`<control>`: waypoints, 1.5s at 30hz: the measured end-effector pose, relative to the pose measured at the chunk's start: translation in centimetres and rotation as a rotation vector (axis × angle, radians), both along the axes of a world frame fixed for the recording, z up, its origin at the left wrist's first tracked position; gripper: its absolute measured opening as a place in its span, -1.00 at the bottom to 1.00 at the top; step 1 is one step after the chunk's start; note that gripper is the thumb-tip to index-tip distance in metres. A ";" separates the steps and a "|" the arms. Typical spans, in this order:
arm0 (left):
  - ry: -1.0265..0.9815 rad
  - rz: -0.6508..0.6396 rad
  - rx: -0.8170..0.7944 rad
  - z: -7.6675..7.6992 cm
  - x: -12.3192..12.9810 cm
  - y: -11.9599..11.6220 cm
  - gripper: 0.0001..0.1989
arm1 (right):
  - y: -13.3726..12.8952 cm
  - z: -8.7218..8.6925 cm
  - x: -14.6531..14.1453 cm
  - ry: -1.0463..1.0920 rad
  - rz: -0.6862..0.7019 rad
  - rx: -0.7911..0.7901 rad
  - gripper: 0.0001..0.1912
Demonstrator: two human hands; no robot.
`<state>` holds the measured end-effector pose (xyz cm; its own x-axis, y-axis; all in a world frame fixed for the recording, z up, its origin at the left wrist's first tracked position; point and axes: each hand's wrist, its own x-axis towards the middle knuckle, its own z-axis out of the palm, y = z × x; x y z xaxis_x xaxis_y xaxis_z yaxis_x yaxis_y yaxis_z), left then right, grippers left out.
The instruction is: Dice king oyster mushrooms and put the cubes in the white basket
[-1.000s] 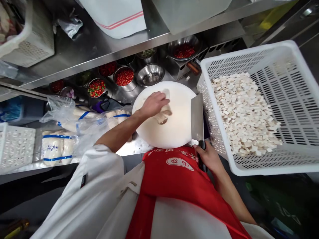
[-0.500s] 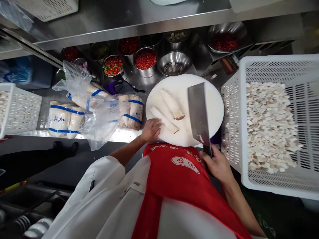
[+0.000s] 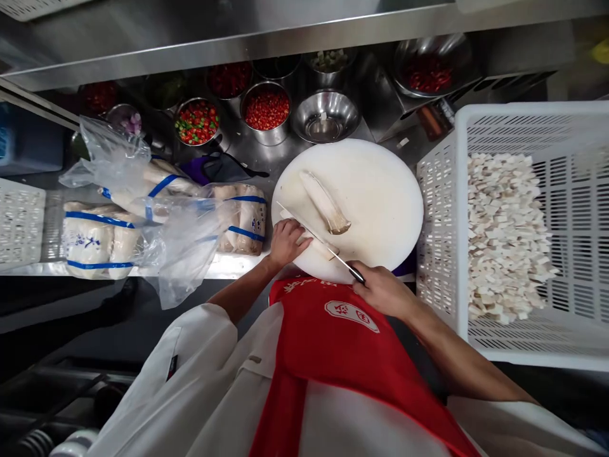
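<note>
A round white cutting board (image 3: 385,190) lies in front of me. My right hand (image 3: 380,289) is closed around the black handle of a cleaver (image 3: 343,261), its blade seen nearly edge-on. That blade lies along a pale king oyster mushroom piece (image 3: 328,252) near the board's front left edge. With bent fingers my left hand (image 3: 288,243) presses the same piece, close beside the blade; the fingertips are partly hidden. Another king oyster mushroom (image 3: 326,203), with a brownish cap end, lies just beyond the cleaver, untouched.
A white slatted crate (image 3: 459,222) of chopped mushroom pieces (image 3: 507,241) stands right of the board. On the left are bagged mushrooms (image 3: 98,241) with blue tape. Behind are metal containers of chopped red chillies (image 3: 266,111) and an almost bare steel bowl (image 3: 326,117), under a steel shelf (image 3: 228,47).
My right hand has brought the cleaver leftward, from flat over the board's right side to edge-on along the front mushroom piece. My left hand has moved further onto that piece.
</note>
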<state>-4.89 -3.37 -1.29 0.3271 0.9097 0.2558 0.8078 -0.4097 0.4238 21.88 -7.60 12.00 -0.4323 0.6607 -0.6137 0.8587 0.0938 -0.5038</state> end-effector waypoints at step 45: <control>-0.023 -0.059 0.059 -0.1 -0.5 -0.5 -0.69 | 2.1 -0.1 -2.9 -0.076 -0.071 -0.016 -0.59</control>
<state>-5.40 -3.84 -1.37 0.3731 0.8720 0.3168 0.7717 -0.4812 0.4159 19.02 -5.51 11.91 -0.3362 0.6778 -0.6538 0.8989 0.0238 -0.4376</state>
